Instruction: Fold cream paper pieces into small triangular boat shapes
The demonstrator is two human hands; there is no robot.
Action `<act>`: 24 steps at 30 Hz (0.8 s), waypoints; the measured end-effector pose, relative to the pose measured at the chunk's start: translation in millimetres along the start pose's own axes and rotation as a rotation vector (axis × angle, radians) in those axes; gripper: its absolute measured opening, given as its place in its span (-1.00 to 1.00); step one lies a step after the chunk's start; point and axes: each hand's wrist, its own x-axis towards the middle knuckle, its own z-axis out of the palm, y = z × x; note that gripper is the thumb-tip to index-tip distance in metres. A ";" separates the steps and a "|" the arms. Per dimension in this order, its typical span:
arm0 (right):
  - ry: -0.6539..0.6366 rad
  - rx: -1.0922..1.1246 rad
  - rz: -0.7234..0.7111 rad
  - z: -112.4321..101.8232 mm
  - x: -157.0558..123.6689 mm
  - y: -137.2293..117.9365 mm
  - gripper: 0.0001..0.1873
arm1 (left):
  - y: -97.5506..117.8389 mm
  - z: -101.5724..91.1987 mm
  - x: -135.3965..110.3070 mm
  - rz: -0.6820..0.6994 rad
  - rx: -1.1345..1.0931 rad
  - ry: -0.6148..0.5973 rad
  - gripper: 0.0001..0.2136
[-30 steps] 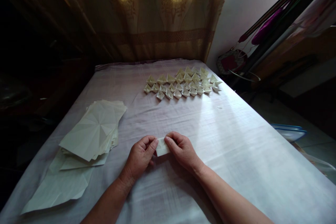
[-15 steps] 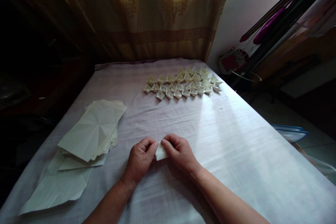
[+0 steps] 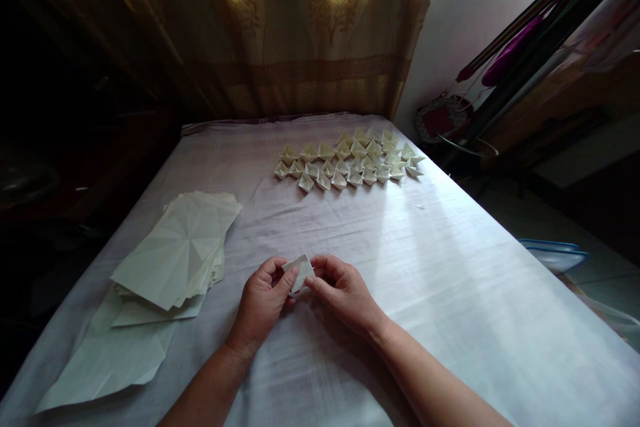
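A small folded piece of pale paper point(image 3: 299, 269) is pinched between both of my hands just above the cloth-covered table point(image 3: 450, 267). My left hand point(image 3: 263, 300) grips its left side with thumb and curled fingers. My right hand point(image 3: 343, 290) pinches its right edge with the fingertips. Left of my hands lies a stack of creased paper sheets point(image 3: 175, 253). At the far side of the table sit several small folded paper shapes point(image 3: 350, 160) laid out in rows.
A patterned curtain point(image 3: 300, 27) hangs behind the table. To the right stand dark leaning rods with a purple piece point(image 3: 510, 53), and a blue-rimmed object point(image 3: 553, 255) sits low beyond the table's right edge. The left side of the room is dark.
The paper piece has been lifted and turned from lying flat and wide between my fingers to a smaller, tilted shape. Both hands drew slightly closer together.
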 end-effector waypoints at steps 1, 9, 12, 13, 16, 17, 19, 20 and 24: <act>0.015 0.007 -0.009 0.9 -0.4 0.4 -0.75 | 0.5 -0.1 0.1 -0.010 0.001 -0.029 -0.48; 0.030 0.059 0.020 -0.2 0.0 0.0 -0.78 | 11.7 -8.8 1.4 -0.101 0.089 -0.339 -0.53; 0.063 0.051 0.007 1.1 0.0 2.7 -0.73 | 8.0 -8.6 1.6 -0.078 0.107 -0.269 -0.55; 0.087 0.037 -0.002 1.9 0.3 3.5 -0.72 | 5.9 -7.5 1.6 -0.060 0.120 -0.232 -0.56; 0.143 -0.073 -0.028 2.9 4.9 2.4 -0.75 | -0.3 -3.1 3.0 -0.019 0.174 -0.157 -0.60; 0.156 -0.143 -0.037 2.5 8.1 0.5 -0.77 | -1.9 -2.2 4.2 -0.010 0.186 -0.141 -0.60; 0.174 -0.320 -0.050 0.2 17.1 -5.1 -0.82 | -4.0 -3.3 7.6 0.008 0.194 -0.113 -0.56; 0.182 -0.408 -0.053 -1.4 22.6 -8.1 -0.83 | -4.3 -5.8 9.7 0.022 0.204 -0.096 -0.54; 0.174 -0.658 -0.010 -6.8 44.1 -15.1 -0.81 | -2.2 -24.8 14.6 0.276 0.556 0.079 -0.66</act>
